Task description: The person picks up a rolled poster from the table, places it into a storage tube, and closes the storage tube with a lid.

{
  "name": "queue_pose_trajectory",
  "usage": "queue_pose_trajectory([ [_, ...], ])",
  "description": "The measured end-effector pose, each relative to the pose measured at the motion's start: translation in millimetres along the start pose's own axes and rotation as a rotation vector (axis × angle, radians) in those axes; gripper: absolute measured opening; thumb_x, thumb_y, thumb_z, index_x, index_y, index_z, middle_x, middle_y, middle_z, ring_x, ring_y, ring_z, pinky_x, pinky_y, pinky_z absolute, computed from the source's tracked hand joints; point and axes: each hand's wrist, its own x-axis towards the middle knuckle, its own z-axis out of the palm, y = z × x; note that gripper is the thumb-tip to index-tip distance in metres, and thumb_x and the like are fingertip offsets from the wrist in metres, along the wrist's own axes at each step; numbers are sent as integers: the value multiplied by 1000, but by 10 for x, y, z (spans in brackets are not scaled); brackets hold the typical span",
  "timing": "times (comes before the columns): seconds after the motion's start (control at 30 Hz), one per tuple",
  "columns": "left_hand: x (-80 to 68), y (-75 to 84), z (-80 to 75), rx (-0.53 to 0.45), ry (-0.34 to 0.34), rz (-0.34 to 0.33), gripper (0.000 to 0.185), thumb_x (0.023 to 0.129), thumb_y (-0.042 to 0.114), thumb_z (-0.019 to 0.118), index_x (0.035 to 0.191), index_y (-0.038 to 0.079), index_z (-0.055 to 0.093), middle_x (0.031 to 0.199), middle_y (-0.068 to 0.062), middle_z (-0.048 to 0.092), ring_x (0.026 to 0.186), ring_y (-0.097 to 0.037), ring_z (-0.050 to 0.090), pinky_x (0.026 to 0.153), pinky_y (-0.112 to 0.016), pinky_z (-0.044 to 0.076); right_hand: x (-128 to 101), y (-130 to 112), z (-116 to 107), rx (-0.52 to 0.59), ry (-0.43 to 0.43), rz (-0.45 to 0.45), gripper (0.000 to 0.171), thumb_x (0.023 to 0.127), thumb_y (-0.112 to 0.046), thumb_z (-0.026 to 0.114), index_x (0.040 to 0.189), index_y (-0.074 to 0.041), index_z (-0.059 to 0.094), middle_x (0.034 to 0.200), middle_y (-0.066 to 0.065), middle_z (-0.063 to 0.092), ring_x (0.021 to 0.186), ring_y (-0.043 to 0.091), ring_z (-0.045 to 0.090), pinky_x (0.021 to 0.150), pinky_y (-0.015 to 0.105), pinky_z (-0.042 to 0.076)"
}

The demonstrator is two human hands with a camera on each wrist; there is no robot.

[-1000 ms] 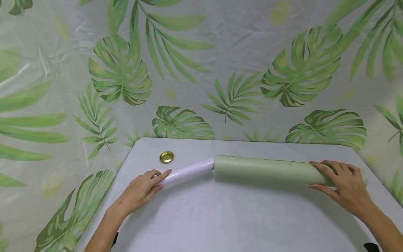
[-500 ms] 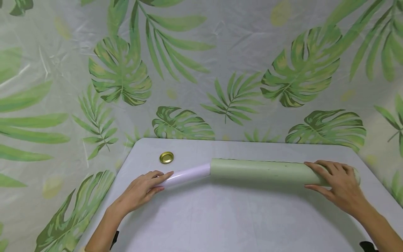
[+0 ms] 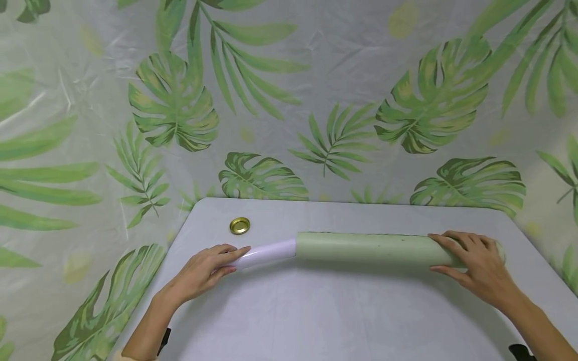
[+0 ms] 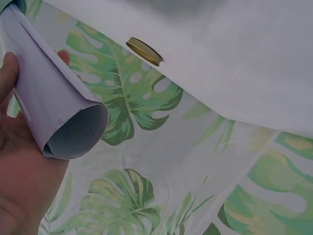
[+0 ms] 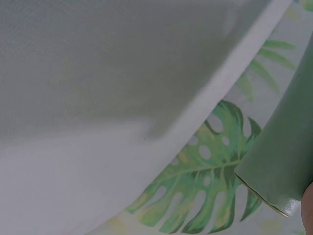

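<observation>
Left hand [image 3: 205,269] grips one lilac tube [image 3: 271,251], right hand [image 3: 480,268] one green tube [image 3: 361,249]; one gold lid [image 3: 240,226] left, near far worktop [image 3: 325,316] edge.

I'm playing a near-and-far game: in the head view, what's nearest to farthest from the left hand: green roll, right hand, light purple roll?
Nearest to the left hand first:
1. Light purple roll: held in it.
2. Green roll: rightward, its left end meeting the purple one.
3. Right hand: farthest right, gripping near the green roll's right end.
</observation>
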Motion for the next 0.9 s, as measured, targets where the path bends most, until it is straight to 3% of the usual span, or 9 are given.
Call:
queue_pose_trajectory([
  [0.23, 23, -29, -5, -13, -16, -1, 53, 92, 9, 77, 143, 20, 65, 119, -1, 72, 87, -7, 64, 72, -25, 52, 34, -42, 24, 19, -12, 0, 75, 72, -49, 86, 139, -21, 66, 122, 14, 64, 111, 39, 56, 93, 63, 35],
  [0.47, 36, -14, -22, -33, -52, -20, 52, 94, 13, 75, 144, 24, 64, 124, 2, 71, 94, -7, 66, 78, -29, 54, 71, -68, 29, 37, -26, 4, 80, 65, -37, 92, 138, -21, 66, 123, 13, 64, 114, 38, 55, 93, 63, 34],
  [0.9, 120, 35, 19, -118, -88, 11, 51, 96, 14, 74, 145, 23, 63, 126, 4, 72, 104, -9, 69, 84, -33, 57, 99, -135, 75, 80, -39, -16, 81, 63, -33, 93, 139, -23, 66, 121, 8, 66, 114, 32, 55, 94, 61, 35],
])
